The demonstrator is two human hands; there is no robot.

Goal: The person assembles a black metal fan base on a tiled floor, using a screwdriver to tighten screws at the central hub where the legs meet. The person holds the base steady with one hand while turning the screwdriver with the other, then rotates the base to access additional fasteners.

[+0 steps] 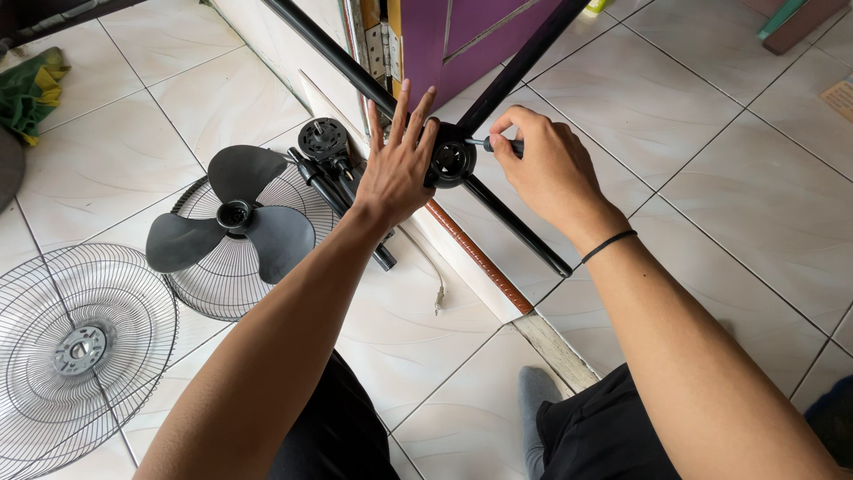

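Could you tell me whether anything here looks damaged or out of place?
Nothing looks broken. The black three-blade fan propeller lies loose on a round wire grille, a second wire grille lies beside it, and a crumpled green cloth sits at the far left.

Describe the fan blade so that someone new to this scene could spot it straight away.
Start at the tiled floor and look to the left of the person's left hand, which presses flat on the black cross-shaped stand hub. There a wire grille lies flat with the fan blade on it. Unlike the bare grille beside it, it is solid, dark grey and three-lobed.
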